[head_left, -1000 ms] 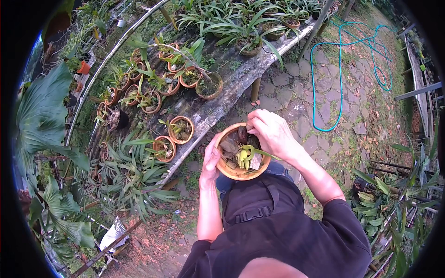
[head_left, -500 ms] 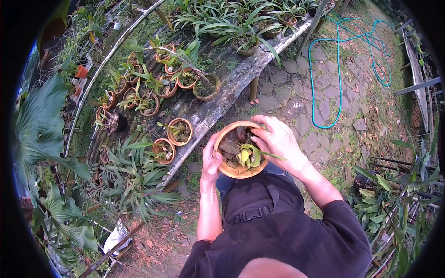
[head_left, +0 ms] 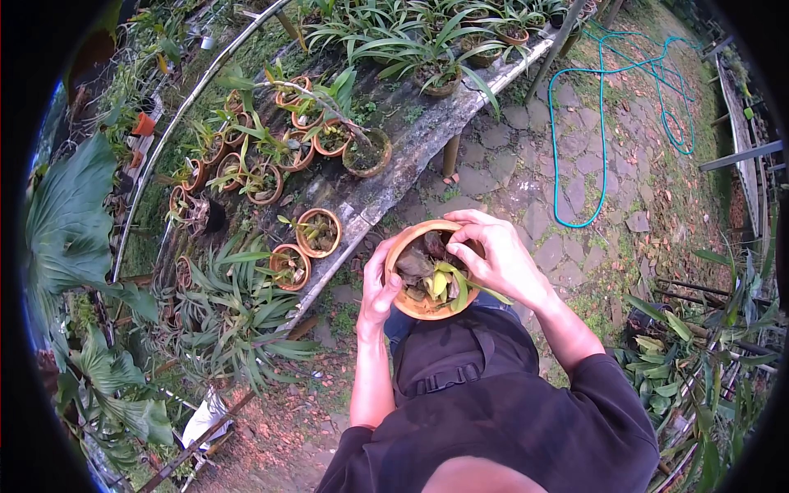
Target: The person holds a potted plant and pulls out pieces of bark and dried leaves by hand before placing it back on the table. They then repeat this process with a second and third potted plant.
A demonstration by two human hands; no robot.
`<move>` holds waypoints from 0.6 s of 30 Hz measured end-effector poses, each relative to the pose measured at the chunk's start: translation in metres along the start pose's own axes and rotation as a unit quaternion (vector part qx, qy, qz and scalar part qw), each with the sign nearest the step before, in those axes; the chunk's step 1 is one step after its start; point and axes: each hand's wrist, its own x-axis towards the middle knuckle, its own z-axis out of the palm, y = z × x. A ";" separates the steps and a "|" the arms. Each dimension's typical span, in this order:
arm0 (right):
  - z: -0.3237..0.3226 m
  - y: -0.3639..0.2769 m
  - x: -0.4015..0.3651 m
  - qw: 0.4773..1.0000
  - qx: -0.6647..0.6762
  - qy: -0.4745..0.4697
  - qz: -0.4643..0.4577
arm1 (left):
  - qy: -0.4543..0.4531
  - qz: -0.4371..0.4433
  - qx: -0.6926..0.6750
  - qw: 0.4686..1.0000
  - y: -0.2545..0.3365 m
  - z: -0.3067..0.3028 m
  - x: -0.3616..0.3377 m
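Observation:
A terracotta pot [head_left: 408, 306] with dark bark chunks and a small yellow-green plant [head_left: 441, 282] is held in front of my chest. My left hand [head_left: 376, 287] grips the pot's left wall from below. My right hand [head_left: 498, 257] lies over the pot's right rim, with its fingers curled onto the far edge and the bark inside. Part of the pot's right side is hidden under that hand.
A mossy concrete bench [head_left: 394, 177] runs diagonally at the left, with several potted orchids [head_left: 319, 232] on it. Spiky plants [head_left: 234, 308] grow below it. A teal hose [head_left: 604, 107] lies on the stone paving at upper right. More foliage [head_left: 682, 361] stands at the right.
My right hand slid from the pot's far rim down over its right side and closed on the rim. The pot shifted slightly. My left hand kept its grip.

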 end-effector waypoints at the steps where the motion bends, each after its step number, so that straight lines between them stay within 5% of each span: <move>1: 0.000 -0.001 0.000 1.000 0.000 0.003 -0.006 | 0.001 0.000 -0.001 1.000 0.000 0.000 0.000; 7: -0.008 0.004 -0.005 0.997 0.057 0.039 -0.020 | 0.032 -0.014 -0.046 0.998 0.009 0.005 -0.003; 15: -0.039 0.003 -0.018 0.983 -0.172 0.061 -0.022 | 0.059 -0.028 -0.073 0.995 0.007 0.007 -0.005; 18: -0.032 -0.001 -0.009 0.982 -0.140 0.093 -0.081 | 0.041 -0.029 -0.073 0.996 0.007 0.009 -0.003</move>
